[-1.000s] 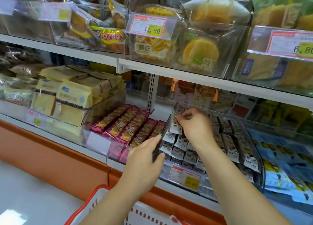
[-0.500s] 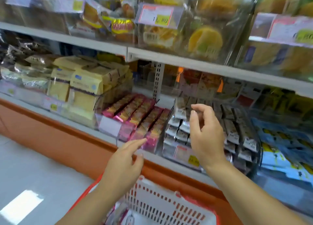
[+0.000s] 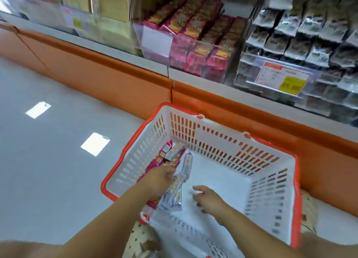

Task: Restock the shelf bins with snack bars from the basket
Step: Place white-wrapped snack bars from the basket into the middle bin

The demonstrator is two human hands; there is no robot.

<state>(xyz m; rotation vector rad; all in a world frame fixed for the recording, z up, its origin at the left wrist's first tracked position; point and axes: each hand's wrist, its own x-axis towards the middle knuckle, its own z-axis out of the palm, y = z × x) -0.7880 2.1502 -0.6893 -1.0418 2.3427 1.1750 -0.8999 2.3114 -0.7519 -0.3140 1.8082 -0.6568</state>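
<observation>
- Head view: white basket with orange rim, on the floor just in front of the orange shelf base
- Snack bars lie in the basket's left side, pink wrappers against the wall, silver ones beside them
- Left hand down on the bars, fingers curled; blurred, cannot tell if it grips one
- Right hand inside the basket, fingers loosely spread, holding nothing
- Shelf bins above: pink bars left, grey packs right, behind a price tag
</observation>
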